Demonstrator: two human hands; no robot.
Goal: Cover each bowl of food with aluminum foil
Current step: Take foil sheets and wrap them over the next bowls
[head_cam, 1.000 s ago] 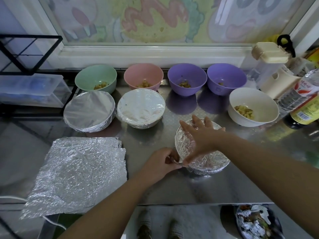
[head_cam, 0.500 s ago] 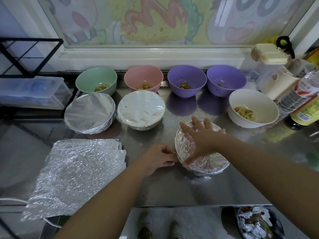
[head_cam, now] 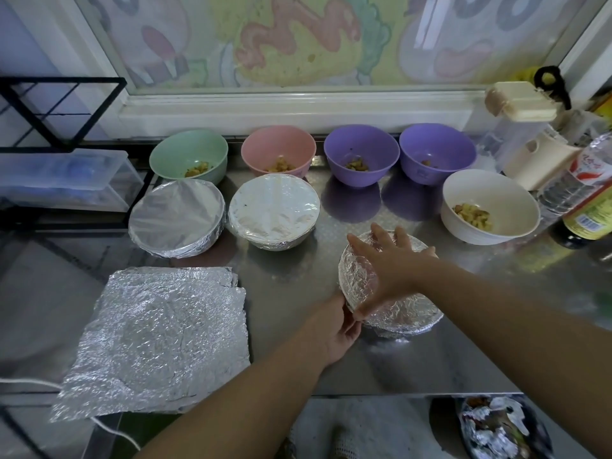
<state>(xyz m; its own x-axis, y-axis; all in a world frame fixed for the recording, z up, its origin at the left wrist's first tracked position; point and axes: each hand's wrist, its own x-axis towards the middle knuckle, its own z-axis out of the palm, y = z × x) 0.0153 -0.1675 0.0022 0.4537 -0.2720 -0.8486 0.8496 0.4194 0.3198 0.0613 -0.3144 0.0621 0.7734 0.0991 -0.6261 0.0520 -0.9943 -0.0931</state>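
Observation:
A foil-covered bowl [head_cam: 359, 279] stands on the steel counter [head_cam: 414, 356], right of centre. My right hand [head_cam: 392, 265] lies flat on its top with fingers spread, pressing the foil. My left hand [head_cam: 336, 329] is at the bowl's near-left side and pinches the foil rim between thumb and fingers. Two more covered bowls [head_cam: 175, 220] [head_cam: 273, 213] stand further left. Uncovered bowls with food are the green [head_cam: 178, 150], pink [head_cam: 278, 144], two purple [head_cam: 361, 145] [head_cam: 437, 144] and white [head_cam: 496, 193]. A stack of foil sheets [head_cam: 159, 336] lies at the near left.
Bottles [head_cam: 589, 200] and a cream dispenser [head_cam: 526, 127] crowd the right edge. A clear plastic box [head_cam: 63, 180] and a black rack [head_cam: 59, 107] are at the left. Below the counter's front edge sits a bin of foil scraps [head_cam: 500, 425]. A white cord [head_cam: 109, 429] hangs there.
My left hand has slid along the bowl's rim toward its near side, still working the foil edge. My right hand stays pressed on top.

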